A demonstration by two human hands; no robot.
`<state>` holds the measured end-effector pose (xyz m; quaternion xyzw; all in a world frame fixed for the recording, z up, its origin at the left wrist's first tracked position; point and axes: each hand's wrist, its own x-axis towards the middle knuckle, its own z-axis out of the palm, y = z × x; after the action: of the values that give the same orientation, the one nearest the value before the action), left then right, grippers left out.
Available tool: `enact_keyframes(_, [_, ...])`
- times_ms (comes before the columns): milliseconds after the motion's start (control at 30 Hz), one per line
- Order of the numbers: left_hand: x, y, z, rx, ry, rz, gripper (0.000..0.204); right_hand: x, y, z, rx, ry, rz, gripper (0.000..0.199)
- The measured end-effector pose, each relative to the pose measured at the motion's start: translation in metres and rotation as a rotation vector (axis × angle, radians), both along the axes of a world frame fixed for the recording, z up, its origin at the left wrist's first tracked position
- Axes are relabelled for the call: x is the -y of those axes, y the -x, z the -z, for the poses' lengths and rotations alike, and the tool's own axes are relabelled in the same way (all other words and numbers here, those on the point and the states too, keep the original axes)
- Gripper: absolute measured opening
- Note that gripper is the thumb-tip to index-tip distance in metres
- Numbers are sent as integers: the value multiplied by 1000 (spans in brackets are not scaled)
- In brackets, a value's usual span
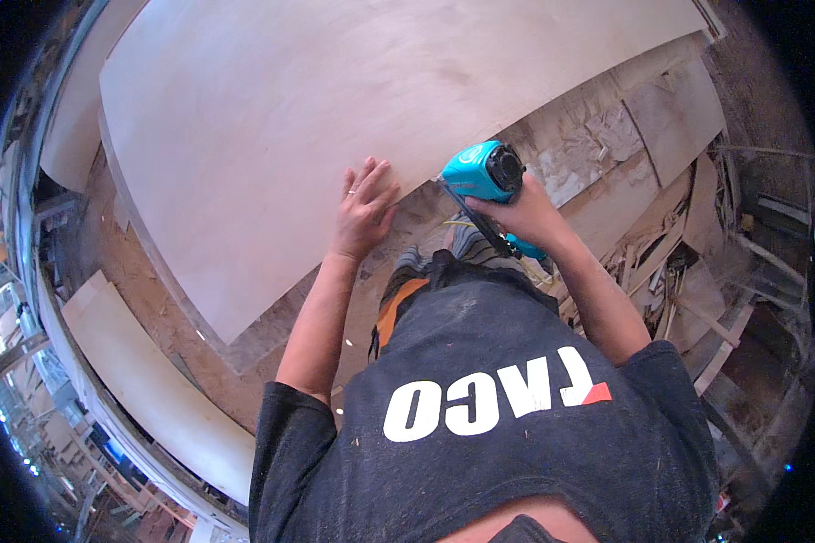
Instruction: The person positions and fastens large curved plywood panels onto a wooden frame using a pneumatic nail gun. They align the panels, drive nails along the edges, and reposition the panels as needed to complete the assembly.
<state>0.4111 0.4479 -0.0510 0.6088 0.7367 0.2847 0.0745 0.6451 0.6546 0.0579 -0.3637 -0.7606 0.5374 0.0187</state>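
Beige sheet (pixel 290 136) beside workshop scraps (pixel 658 258)

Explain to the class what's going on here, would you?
A person's right hand grips a teal-and-black handheld power tool, its nose at the near edge of a large, pale, thin wooden-looking sheet; whether it touches is hard to tell. The left hand rests on top of the sheet, fingers slightly spread, holding nothing. Off to the right lies a pile of broken brown wood scraps.
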Motion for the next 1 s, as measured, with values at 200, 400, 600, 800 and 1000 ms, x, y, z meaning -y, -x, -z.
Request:
enact_keyframes(200, [0,-3,-3,54,36,-33,36,14,32,-15,119,-28,-60,35])
enact_keyframes(400, [2,-1,-3,74,8,-34,35,30,61,-48,406,36,28,37])
enact_keyframes(600, [3,-3,-3,53,-19,-48,30,31,55,-21,167,-374,-153,37])
enact_keyframes(800, [1,-2,4,58,-22,-35,36,35,58,-29,273,-308,-122,38])
enact_keyframes(1000, [0,3,3,37,-3,19,47,48,64,-36,317,-138,-31,38])
